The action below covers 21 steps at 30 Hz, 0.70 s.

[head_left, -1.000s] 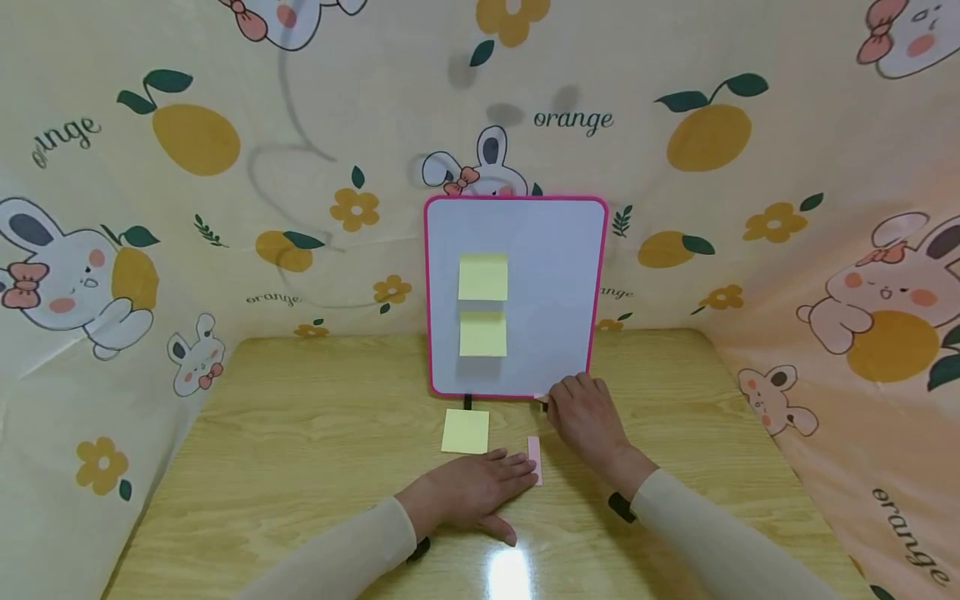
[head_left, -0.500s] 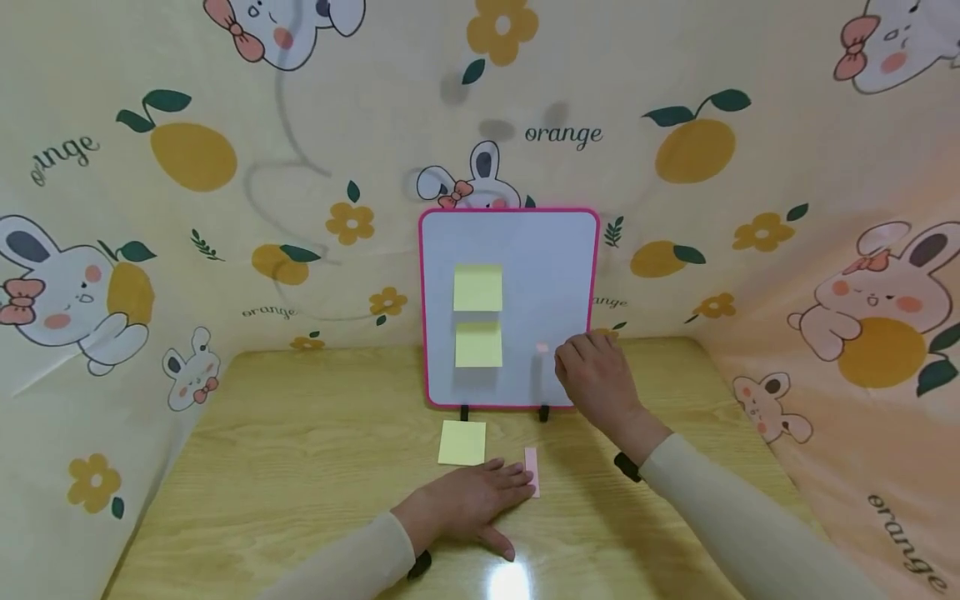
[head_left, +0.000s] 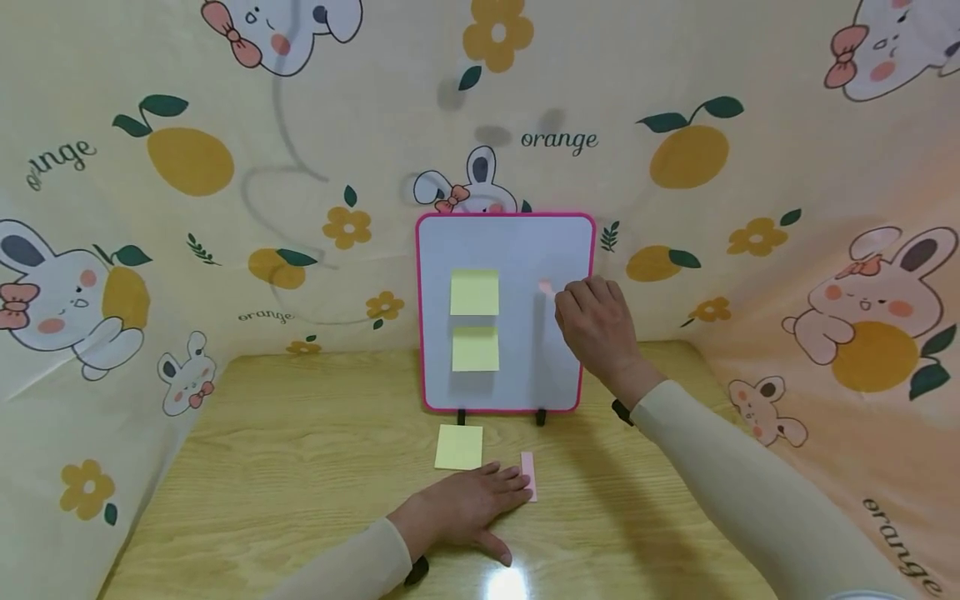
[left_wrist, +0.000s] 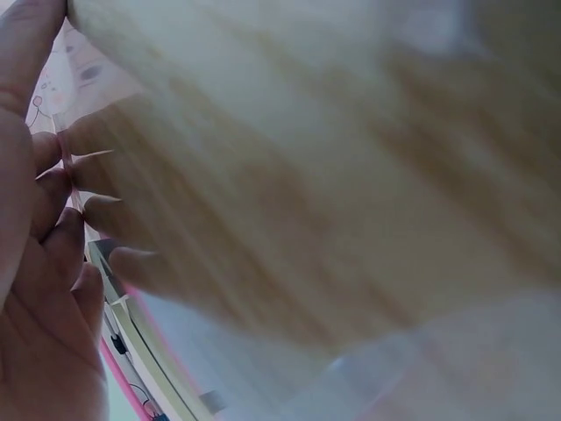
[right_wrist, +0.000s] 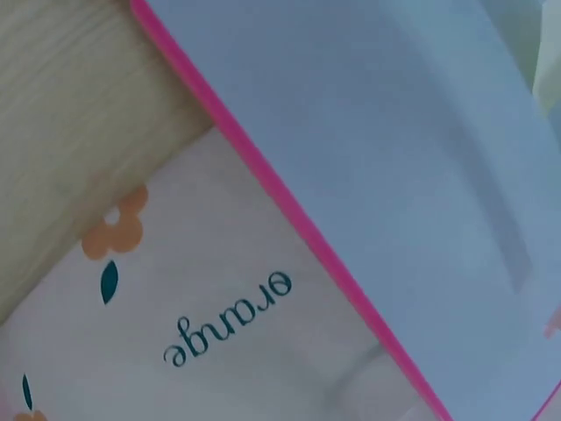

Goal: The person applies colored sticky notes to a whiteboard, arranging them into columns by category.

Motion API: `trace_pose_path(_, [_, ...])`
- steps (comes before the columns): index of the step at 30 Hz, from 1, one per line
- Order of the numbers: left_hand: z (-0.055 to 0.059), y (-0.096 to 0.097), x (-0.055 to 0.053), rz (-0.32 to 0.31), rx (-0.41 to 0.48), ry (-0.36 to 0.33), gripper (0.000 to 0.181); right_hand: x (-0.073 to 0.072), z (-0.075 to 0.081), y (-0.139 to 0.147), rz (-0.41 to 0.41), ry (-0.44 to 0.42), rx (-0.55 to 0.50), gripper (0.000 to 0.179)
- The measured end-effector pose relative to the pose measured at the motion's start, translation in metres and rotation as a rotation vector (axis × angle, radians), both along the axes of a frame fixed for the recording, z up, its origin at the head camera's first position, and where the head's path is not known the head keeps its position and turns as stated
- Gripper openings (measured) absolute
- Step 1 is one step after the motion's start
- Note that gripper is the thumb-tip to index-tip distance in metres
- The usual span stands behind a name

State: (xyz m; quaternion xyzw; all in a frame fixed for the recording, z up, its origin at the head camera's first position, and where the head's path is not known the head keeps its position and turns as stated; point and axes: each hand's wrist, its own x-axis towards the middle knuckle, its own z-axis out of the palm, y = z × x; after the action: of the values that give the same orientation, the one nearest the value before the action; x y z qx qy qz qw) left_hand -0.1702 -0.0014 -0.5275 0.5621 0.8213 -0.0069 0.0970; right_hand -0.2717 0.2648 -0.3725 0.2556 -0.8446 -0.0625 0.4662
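Observation:
My right hand [head_left: 600, 329] is raised before the right half of a pink-framed whiteboard [head_left: 525, 242], its fingers curled and pinching a small pale pink sticky strip [head_left: 545, 286]. That strip also peeks in at the right edge of the right wrist view, a pink sliver [right_wrist: 554, 323]. Flat on the table lies my left hand [head_left: 465, 508], fingers straight, fingertips on a narrow pink sticky-note pad [head_left: 528, 467]. The left wrist view shows the same left hand [left_wrist: 44, 263] at its edge. Two yellow sticky notes, an upper one [head_left: 475, 293] and a lower one [head_left: 476, 350], cling to the board's left half.
A yellow sticky-note pad [head_left: 459, 447] lies just beyond my left fingers. Black stand feet [head_left: 541, 417] support the board on the wooden table [head_left: 300, 433]. Behind it hangs a cream cloth [head_left: 360, 125] printed with oranges and rabbits.
My right hand has risen from the board's lower edge to mid-height, carrying the pink strip. The left hand stays on the pink pad. The head view has tilted slightly upward.

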Motion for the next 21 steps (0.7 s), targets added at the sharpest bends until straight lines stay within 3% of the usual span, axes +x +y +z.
trace_pose_path(21, [-0.003, -0.002, -0.002, -0.014, 0.038, -0.001, 0.094, -0.020, -0.001, -0.002, -0.031, -0.002, 0.036, 0.022])
